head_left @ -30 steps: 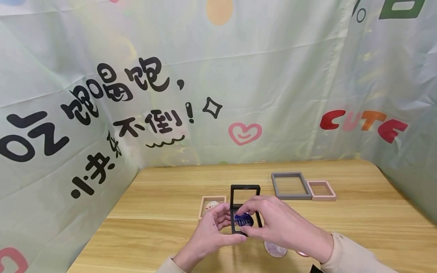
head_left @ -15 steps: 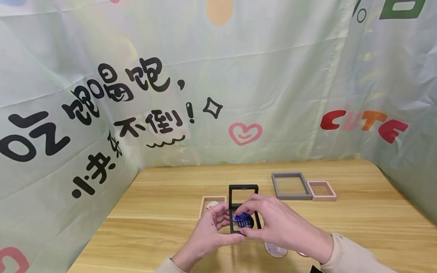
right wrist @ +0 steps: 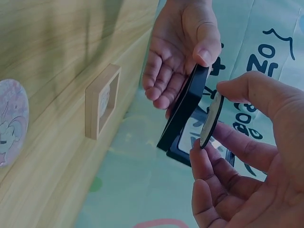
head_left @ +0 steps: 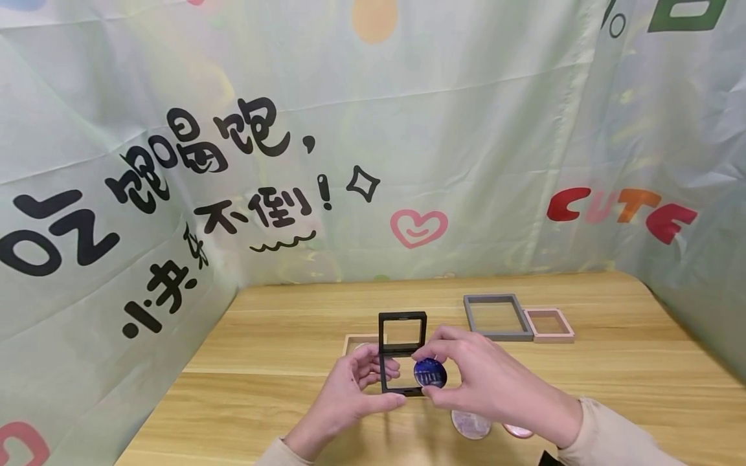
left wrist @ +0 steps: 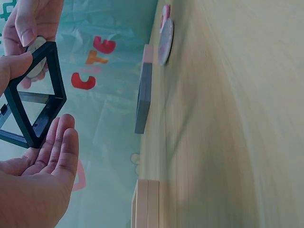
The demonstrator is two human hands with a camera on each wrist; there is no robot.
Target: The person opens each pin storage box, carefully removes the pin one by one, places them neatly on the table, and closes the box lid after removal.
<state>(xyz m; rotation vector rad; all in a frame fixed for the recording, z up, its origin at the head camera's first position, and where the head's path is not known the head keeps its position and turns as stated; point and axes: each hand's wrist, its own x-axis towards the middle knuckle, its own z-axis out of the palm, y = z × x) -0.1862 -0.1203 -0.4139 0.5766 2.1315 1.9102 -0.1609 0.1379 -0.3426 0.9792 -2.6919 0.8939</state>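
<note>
My left hand [head_left: 344,391] holds a black hinged display frame [head_left: 382,374] upright by its lower part, thumb at the near edge and fingers behind. The frame's two halves are swung apart, each with a clear window. My right hand [head_left: 492,378] pinches a round badge [head_left: 430,373] between thumb and fingers, its dark blue printed face toward the head camera. The badge stands at the lower half's right edge and overlaps it there. In the right wrist view the badge [right wrist: 212,118] is seen nearly edge-on, beside the black frame [right wrist: 185,107].
A peach frame [head_left: 348,343] with a round piece inside lies behind my left hand. A grey frame [head_left: 531,336] and a pink frame [head_left: 553,338] sit side by side further back. Near my right forearm lie a pale round badge [head_left: 471,425] and a pink-rimmed one [head_left: 517,431].
The blue badge has moved right, from in front of the lower window to its right edge, with my right hand. My left hand and the black frame have shifted left.
</note>
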